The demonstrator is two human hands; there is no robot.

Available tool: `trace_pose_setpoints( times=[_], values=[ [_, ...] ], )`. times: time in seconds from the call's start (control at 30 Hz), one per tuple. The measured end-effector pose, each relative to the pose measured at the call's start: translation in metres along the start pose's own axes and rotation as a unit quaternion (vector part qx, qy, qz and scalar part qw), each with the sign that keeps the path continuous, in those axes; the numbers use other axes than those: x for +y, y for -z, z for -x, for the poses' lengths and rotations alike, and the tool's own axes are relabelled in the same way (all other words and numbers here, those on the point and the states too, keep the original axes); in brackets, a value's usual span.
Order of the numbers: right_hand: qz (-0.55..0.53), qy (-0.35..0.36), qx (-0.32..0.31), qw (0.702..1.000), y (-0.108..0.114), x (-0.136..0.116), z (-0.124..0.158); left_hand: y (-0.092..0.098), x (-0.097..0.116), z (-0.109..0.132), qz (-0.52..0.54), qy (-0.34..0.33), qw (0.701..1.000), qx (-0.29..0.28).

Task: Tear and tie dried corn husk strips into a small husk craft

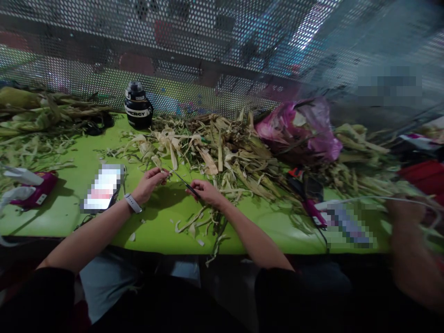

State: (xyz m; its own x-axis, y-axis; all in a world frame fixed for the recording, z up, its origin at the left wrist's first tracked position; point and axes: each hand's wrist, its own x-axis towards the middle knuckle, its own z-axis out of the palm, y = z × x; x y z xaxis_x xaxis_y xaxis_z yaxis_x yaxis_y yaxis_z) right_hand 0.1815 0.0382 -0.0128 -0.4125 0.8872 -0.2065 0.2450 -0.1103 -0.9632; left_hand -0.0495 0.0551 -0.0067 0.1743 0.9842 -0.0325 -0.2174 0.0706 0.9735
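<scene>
Perforated metal panel (pixel 208 41), one: upright behind the rear edge.
Bench (pixel 156 238), one: bright green top, front edge nearest the wearer.
Dried husks and stalks (pixel 243 143), one heap: sprawled along the rear edge, spilling forward past the middle and blocking the way to the back; more at the left rear corner.
Co-worker's arm (pixel 407 236), one: over the front edge, right end.
Pink plastic bag (pixel 300 132), one: crumpled, against the heap, right of centre at the rear.
Black jug (pixel 138 104), one: pale lettered band, upright near the rear edge, left of centre.
Phone (pixel 103 187), one: lit, left of the left hand.
Magenta power block (pixel 40 192), one: white plugs fitted, near the left end.
Left hand (pixel 150 185), one: pale wristband (pixel 133 203); fingers pinched on a small pale piece.
Right hand (pixel 209 193), one: fingers closed round a slim dark tool.
Slim dark tool (pixel 185 183), one: mid-bench, tip at the left fingers, rear end hidden.
Small pale piece (pixel 169 175), one: at the tool's tip, detail too small to tell.
Loose scraps (pixel 192 230), several: toward the front edge.
</scene>
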Motion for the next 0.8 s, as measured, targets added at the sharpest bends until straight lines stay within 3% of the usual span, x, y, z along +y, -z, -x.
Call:
trace_pose_setpoints(
  times=[0.3, 0.67, 0.8],
  values=[
    [-0.005, 0.015, 0.019, 1.000, 0.0007, 0.0003, -0.0006, 0.0027, -0.0025, -0.0025, 0.036, -0.010, 0.999, -0.007],
    [-0.002, 0.014, 0.038, 0.999, 0.0008, 0.0065, -0.0035, 0.0049, -0.0045, -0.0058, 0.037, 0.001, 0.998, 0.040],
    [-0.011, 0.033, 0.070, 0.997, 0.0028, 0.0024, -0.0039, 0.0055, -0.0025, -0.0048, 0.014, -0.013, 0.998, 0.056]
  ],
)
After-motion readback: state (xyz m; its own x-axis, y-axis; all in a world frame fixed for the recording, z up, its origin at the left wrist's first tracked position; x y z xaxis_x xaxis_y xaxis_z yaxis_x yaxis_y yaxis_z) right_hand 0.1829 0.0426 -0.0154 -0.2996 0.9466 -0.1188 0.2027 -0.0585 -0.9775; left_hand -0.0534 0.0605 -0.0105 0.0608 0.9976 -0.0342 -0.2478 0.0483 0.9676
